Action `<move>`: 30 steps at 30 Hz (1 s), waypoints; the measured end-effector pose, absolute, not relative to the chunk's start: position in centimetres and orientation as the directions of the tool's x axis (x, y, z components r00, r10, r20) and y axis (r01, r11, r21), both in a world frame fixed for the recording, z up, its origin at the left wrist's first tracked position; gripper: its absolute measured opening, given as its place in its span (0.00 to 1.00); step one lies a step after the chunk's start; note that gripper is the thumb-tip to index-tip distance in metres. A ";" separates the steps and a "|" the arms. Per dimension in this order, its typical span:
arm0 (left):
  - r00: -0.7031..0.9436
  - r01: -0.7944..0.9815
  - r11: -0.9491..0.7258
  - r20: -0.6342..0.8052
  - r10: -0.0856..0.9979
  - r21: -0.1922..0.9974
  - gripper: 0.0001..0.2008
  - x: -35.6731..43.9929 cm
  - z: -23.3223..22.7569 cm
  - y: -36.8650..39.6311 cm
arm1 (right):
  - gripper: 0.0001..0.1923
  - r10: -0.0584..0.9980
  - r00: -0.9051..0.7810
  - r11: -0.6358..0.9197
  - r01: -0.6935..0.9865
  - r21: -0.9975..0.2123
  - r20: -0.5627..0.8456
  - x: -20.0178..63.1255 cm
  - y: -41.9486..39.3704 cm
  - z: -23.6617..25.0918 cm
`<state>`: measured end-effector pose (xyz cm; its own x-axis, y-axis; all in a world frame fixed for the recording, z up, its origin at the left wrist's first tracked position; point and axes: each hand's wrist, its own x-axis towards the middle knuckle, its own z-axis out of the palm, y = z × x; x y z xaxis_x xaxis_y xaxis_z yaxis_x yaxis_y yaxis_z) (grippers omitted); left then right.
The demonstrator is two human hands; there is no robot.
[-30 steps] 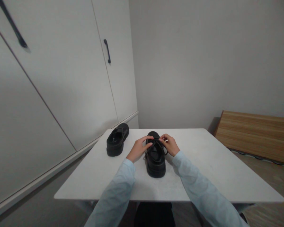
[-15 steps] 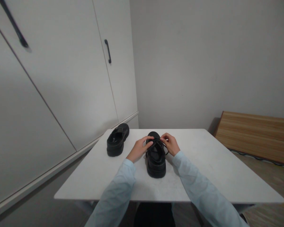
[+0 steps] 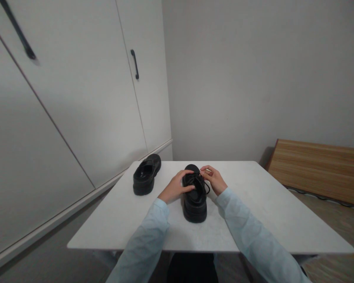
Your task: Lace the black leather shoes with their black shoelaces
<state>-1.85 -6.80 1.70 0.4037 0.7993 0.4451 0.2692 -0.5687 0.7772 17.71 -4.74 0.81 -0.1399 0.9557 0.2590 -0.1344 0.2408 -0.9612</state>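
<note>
On the white table (image 3: 253,204), near its middle, both the left hand (image 3: 175,188) and the right hand (image 3: 214,179) pinch the thin, soft laces (image 3: 198,180) of a black shoe (image 3: 195,194), which looks stiff and rather heavy.

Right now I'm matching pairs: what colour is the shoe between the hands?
Black shoe, laces too; head view.

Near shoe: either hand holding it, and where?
Both hands are on the near shoe at its laced top. The left hand grips the left side; the right hand pinches the laces with its fingers. The shoe rests on the table.
</note>
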 end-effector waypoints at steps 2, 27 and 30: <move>0.407 0.264 -0.571 0.447 0.796 0.777 0.25 -1.9 1.6 -6.8 | 0.18 0.959 -0.146 0.211 -0.196 -0.958 0.242 17.8 -4.9 0.8; 0.427 0.312 -0.564 0.418 0.802 0.765 0.25 -1.8 1.7 -6.8 | 0.14 0.919 -0.102 0.379 -0.045 -0.924 0.382 18.1 -4.5 1.4; 0.431 0.315 -0.567 0.418 0.800 0.761 0.25 -1.9 1.7 -6.8 | 0.13 0.907 -0.127 0.406 0.006 -0.914 0.402 18.3 -4.4 1.4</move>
<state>-1.89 -6.75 1.66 0.4305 0.8002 0.4176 0.3148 -0.5667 0.7614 18.31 -4.40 1.42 -0.1269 0.9070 0.4016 0.0062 0.4056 -0.9140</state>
